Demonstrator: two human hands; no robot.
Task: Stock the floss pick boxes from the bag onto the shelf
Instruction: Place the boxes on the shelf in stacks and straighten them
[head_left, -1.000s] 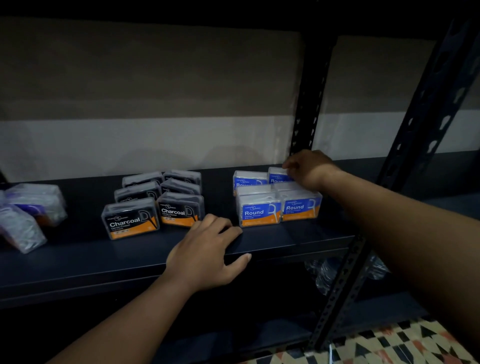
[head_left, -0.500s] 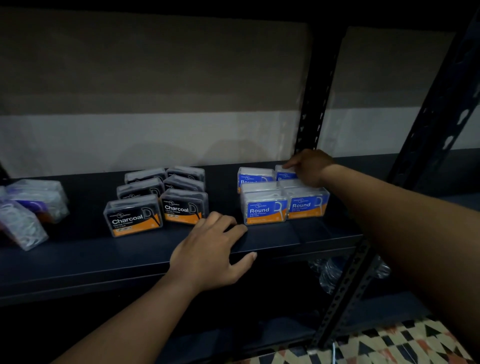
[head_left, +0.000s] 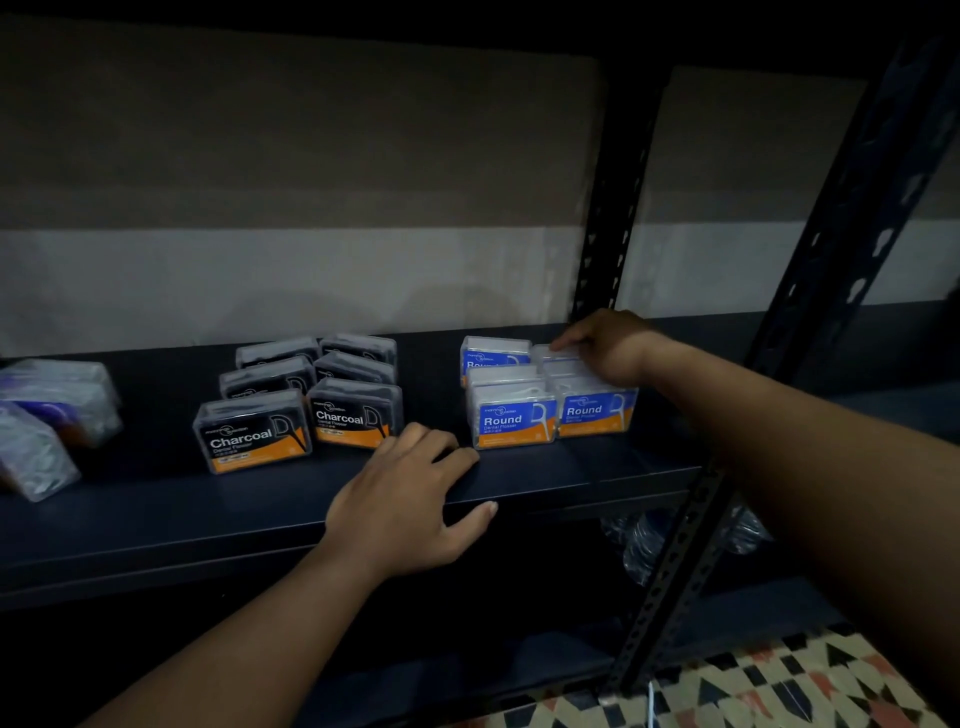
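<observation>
Head view: the rear right Round box (head_left: 560, 358) is sitting at the back of the blue group on the shelf (head_left: 156, 519), touching the box in front of it and just beside the rear left one.
Right hand (head_left: 608, 345): it is reaching in past the upright post (head_left: 602, 208), its fingers bending down over the top of that rear box. Whether they are gripping it or only pressing on it cannot be told.
Round boxes (head_left: 514, 421): two are standing in front with labels facing out, and more are lining up behind them in two tidy files.
Step in hand: by the look of it, the person is seating a box into the back row and squaring it with its neighbours.
Next move: it is likely calling for a clean release without nudging the front row, then a reach for another box. The bag itself is not plainly showing.
Left hand (head_left: 410, 499): it is lying flat and relaxed on the shelf's front edge, thumb hanging over the lip, holding nothing and apparently bracing.
Charcoal boxes (head_left: 254, 431): they are standing in their own two files to the left, apart from the blue group.
Further out: clear packets (head_left: 52, 405) are leaning at the far left of the shelf, and crinkled clear plastic (head_left: 639, 545) is showing below it.
</observation>
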